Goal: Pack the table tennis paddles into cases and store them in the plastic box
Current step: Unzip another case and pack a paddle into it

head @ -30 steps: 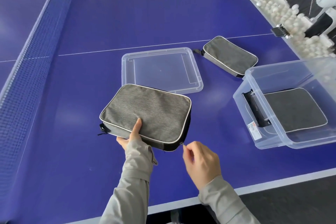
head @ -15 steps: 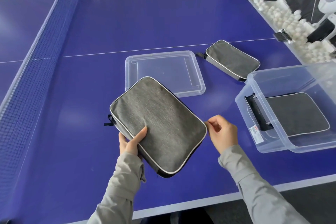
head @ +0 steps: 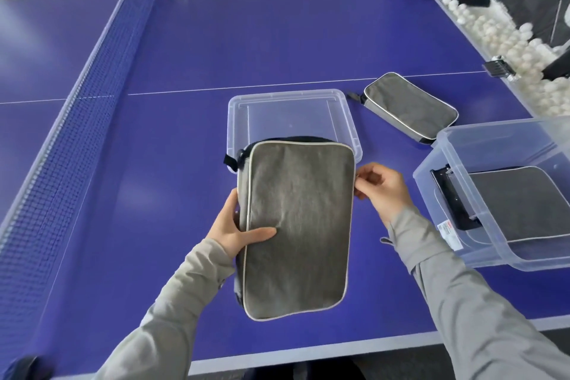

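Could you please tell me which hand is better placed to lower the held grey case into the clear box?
Probably the left: the left hand grips the grey fabric paddle case by its edge, thumb on top, while the right hand only pinches its right edge, nearer the clear plastic box.

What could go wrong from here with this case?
The left hand grips the held case by one edge only; it might slip.
The right hand pinches its right edge; the zipper is hidden, so it may not be fully closed.
The stored case lies in the plastic box; stacking on it could snag.
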`<state>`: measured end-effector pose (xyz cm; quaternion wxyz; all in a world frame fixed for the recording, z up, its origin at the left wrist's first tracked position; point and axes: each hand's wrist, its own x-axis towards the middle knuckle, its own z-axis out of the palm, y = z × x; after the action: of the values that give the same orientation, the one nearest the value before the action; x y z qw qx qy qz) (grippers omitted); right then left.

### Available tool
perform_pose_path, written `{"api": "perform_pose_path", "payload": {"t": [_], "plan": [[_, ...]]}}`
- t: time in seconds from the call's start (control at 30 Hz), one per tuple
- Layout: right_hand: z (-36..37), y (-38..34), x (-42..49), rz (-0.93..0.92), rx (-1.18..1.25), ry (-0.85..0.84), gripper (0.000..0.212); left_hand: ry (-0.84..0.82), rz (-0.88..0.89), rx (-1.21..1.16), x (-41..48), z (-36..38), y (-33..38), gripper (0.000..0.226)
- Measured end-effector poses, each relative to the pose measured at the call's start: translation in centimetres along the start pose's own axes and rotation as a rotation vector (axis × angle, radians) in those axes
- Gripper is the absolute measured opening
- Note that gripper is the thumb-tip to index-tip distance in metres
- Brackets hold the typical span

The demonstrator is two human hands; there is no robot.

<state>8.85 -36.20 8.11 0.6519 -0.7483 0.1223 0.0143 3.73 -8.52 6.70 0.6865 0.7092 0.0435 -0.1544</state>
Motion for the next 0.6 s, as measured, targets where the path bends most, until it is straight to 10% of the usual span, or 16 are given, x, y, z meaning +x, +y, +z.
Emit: {"api": "perform_pose_path", "payload": {"t": [0.6], "plan": [[3.1, -5.3, -2.1, -0.247, -0.185, -0.137, 0.025, -0.219, 0.122, 0.99, 0.4, -3.0, 3.7, 0.078]]}}
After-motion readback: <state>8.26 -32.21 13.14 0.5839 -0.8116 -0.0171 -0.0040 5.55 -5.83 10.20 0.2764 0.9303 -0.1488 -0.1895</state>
